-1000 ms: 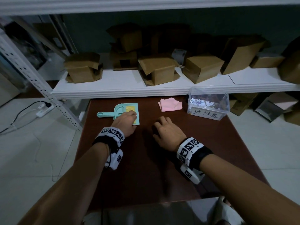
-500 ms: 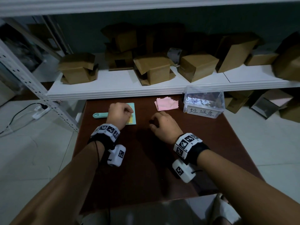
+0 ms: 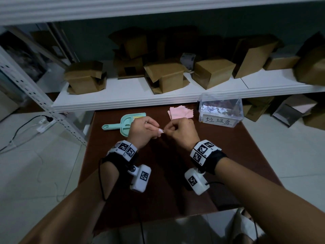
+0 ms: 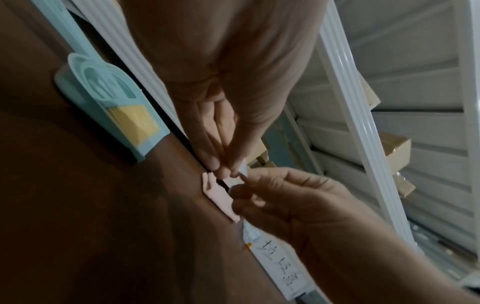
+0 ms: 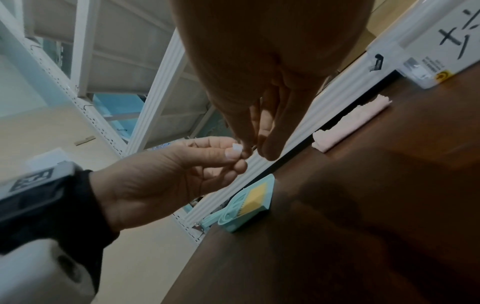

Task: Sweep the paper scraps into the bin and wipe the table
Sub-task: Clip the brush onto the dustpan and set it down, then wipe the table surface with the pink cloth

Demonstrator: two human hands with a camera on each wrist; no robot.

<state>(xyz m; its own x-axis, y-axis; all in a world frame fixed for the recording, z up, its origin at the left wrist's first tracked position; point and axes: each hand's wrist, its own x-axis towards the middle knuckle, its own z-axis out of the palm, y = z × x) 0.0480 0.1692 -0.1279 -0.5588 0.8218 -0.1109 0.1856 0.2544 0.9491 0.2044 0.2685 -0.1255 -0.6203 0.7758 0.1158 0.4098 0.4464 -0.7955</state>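
Observation:
Above the brown table (image 3: 167,201) my two hands meet at a small white paper scrap (image 3: 161,130). My left hand (image 3: 158,132) pinches it between thumb and fingers, and my right hand (image 3: 166,132) pinches its other side. The left wrist view shows the scrap (image 4: 240,172) between both sets of fingertips. A teal dustpan (image 3: 123,123) with a yellow-bristled brush (image 4: 135,125) in it lies at the table's back left. A pink cloth (image 3: 180,112) lies at the back middle. The clear bin (image 3: 220,111), labelled and holding several scraps, stands at the back right.
A white shelf (image 3: 140,95) with several cardboard boxes overhangs the table's far edge. A perforated metal upright (image 3: 35,95) stands to the left, with a power strip (image 3: 44,125) on the floor. More boxes sit on the floor at the right.
Both hands lay on the table, the left on the dustpan. They have since lifted and come together, and now pinch a white scrap between them.

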